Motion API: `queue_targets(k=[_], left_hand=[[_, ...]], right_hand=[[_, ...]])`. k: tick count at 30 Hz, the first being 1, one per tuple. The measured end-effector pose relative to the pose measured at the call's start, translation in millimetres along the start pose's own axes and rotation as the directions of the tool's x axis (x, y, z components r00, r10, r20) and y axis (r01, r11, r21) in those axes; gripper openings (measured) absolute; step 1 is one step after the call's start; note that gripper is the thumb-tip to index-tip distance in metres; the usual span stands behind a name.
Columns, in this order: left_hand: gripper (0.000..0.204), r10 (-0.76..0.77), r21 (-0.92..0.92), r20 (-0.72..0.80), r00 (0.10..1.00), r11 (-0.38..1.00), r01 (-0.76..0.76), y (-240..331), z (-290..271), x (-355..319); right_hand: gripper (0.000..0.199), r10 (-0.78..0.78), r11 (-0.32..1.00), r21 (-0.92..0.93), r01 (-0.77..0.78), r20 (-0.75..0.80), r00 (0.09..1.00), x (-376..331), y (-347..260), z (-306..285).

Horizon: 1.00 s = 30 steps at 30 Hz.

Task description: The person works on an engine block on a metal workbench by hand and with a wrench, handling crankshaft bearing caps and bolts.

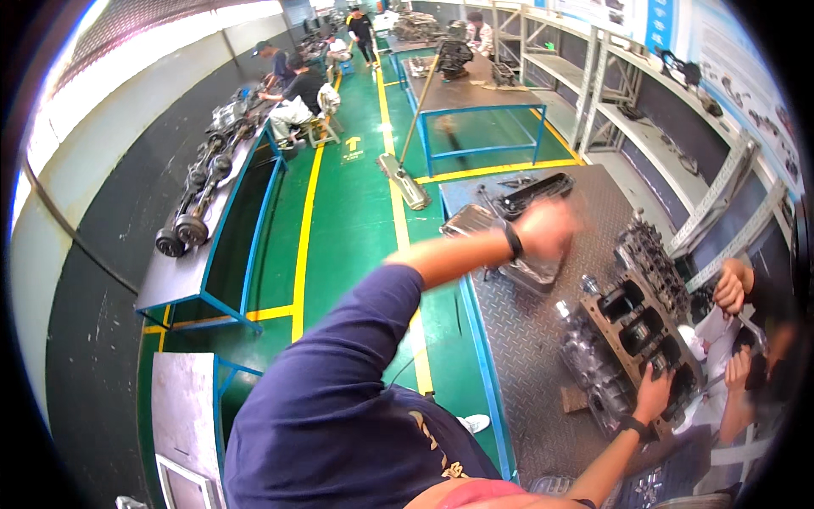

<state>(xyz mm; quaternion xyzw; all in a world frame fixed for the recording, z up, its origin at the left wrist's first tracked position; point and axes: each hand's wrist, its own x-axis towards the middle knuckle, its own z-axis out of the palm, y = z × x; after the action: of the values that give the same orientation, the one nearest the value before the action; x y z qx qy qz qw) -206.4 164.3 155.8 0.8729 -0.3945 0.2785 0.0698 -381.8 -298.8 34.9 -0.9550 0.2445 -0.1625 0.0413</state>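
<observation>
My left hand [549, 229], blurred by motion, reaches across over an open metal pan [536, 273] and a black pan-shaped cover [536, 193]. Its fingers are smeared, so I cannot tell what they do. My right hand [653, 394] grips the engine block [629, 332], its fingers at the edge of an open cylinder bore. The block lies tilted on the patterned steel workbench [530, 356]. Beside its far end sits a cylinder head [651, 259]. At the right, a co-worker's hands [734, 287] are on a bent metal bar [753, 331] close to the block.
Grey metal shelves [653, 136] with parts run along the right. A blue-framed bench [475, 95] stands beyond mine, with a mop [405, 180] leaning at it. Axle parts [199, 199] lie on the left bench. Several people sit or walk farther off.
</observation>
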Motion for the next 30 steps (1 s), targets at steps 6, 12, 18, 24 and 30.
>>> queue_targets(k=[6,12,18,24,30], left_hand=[[0.032,-0.236,0.644,-0.649,0.723,0.336,0.688,-236,-338,-145],[0.072,-0.282,0.328,-0.842,0.46,0.409,0.851,-143,-482,-221],[0.096,-0.569,0.539,-0.631,0.528,0.168,0.825,-154,-318,-431],[0.103,-0.718,0.355,0.131,-0.684,-0.61,0.709,105,-145,-763],[0.098,-0.147,0.11,0.292,-0.945,-0.976,0.186,357,-131,-909]], right_hand=[[0.059,-0.041,0.999,0.025,0.042,-0.023,0.999,2,-20,8],[0.065,0.056,0.998,-0.014,-0.056,0.022,0.998,-3,-25,6],[0.066,0.049,0.998,-0.036,-0.047,0.073,0.996,0,-35,-7],[0.072,0.035,0.997,-0.069,-0.033,0.025,0.999,-3,-32,-6],[0.067,-0.003,1.0,-0.014,0.002,-0.066,0.998,1,-12,20]])
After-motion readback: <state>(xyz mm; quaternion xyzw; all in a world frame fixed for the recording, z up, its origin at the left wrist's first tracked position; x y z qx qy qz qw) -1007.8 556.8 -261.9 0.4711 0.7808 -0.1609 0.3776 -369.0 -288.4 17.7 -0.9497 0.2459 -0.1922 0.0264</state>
